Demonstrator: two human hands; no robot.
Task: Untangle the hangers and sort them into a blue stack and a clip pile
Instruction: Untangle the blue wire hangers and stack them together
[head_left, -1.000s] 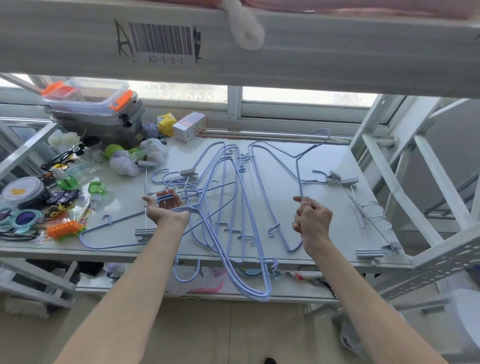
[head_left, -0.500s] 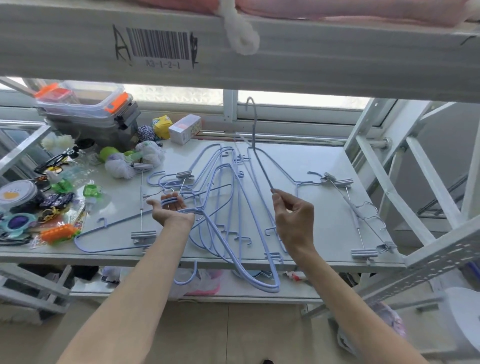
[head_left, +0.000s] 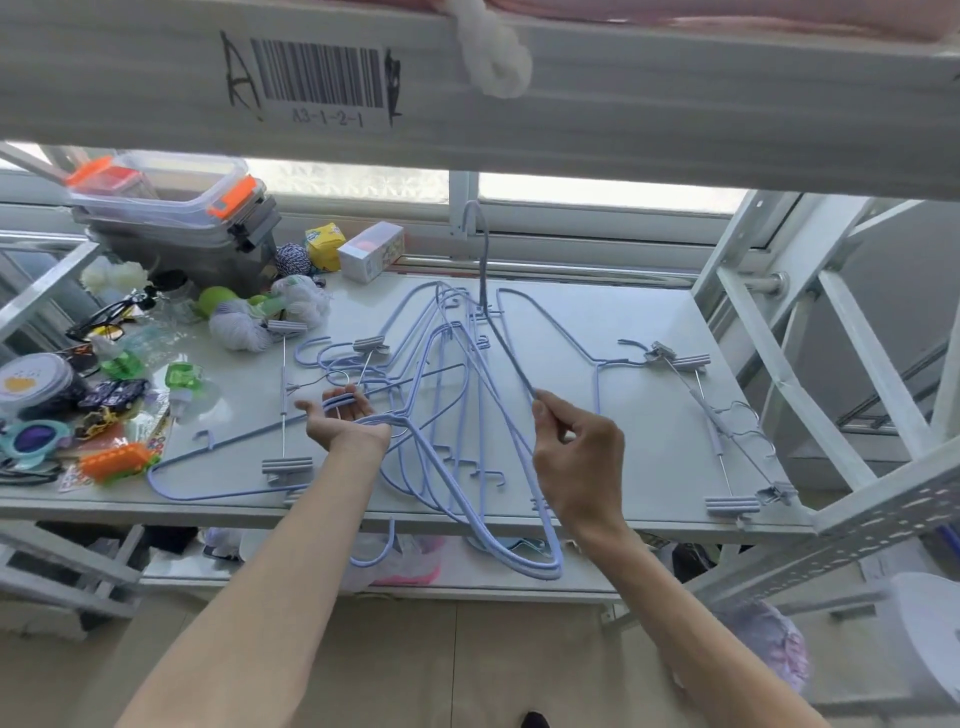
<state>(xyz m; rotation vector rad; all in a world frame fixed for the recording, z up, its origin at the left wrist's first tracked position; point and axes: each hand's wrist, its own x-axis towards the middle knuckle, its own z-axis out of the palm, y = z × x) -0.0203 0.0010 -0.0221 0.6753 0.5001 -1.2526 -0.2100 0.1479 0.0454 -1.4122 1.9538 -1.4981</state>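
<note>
Pinching raised blue hanger (head_left: 506, 353), right hand (head_left: 576, 457); left hand (head_left: 345, 421) palm-up.

Cluttered left end of a white bench (head_left: 597, 322) under a barcoded shelf beam (head_left: 675, 104).

Stacked clear storage boxes with orange latches (head_left: 171, 202) at the back left corner; beside them a yellow packet (head_left: 324, 244), a small white carton (head_left: 371, 252) and a ball of blue-and-white twine (head_left: 292, 259). Nearer: green ball (head_left: 217, 300), white mesh bundle (head_left: 301, 301), dark glasses (head_left: 106, 321), round tin with orange label (head_left: 32, 376), orange toy (head_left: 117, 461). Barcode label (head_left: 317, 78) overhead, marked A3-1-2-1, with a white tuft (head_left: 493, 57) hanging just right of it.
</note>
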